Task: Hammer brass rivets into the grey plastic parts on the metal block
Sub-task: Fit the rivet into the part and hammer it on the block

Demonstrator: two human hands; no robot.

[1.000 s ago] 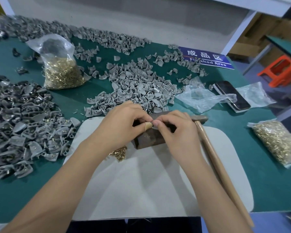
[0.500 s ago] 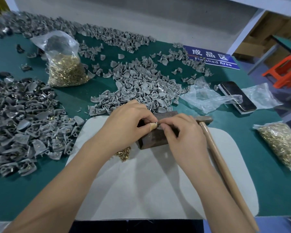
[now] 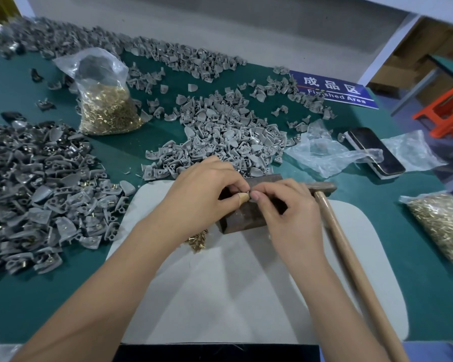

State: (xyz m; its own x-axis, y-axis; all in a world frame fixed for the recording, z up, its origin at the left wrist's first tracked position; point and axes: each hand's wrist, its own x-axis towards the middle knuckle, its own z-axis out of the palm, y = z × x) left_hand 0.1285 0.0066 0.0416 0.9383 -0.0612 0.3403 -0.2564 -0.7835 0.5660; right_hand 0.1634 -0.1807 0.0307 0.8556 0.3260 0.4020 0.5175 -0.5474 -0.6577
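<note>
A dark metal block (image 3: 246, 218) sits on a white mat (image 3: 220, 296). Over its top, my left hand (image 3: 202, 194) and my right hand (image 3: 288, 212) meet fingertip to fingertip, pinching a small grey plastic part (image 3: 249, 192) that is mostly hidden by the fingers. My left thumb wears tan tape. A few loose brass rivets (image 3: 198, 240) lie on the mat under my left wrist. The hammer (image 3: 351, 257), wooden handle and metal head, lies on the mat right of the block, untouched.
Piles of grey plastic parts lie behind the block (image 3: 220, 137) and at the left (image 3: 37, 192). Bags of brass rivets stand at back left (image 3: 107, 108) and at right (image 3: 442, 226). A phone (image 3: 377, 152), loose plastic bags and a blue sign (image 3: 332, 90) lie at right.
Both hands stay together over the block, with only small finger shifts on the part. The hammer has not moved.
</note>
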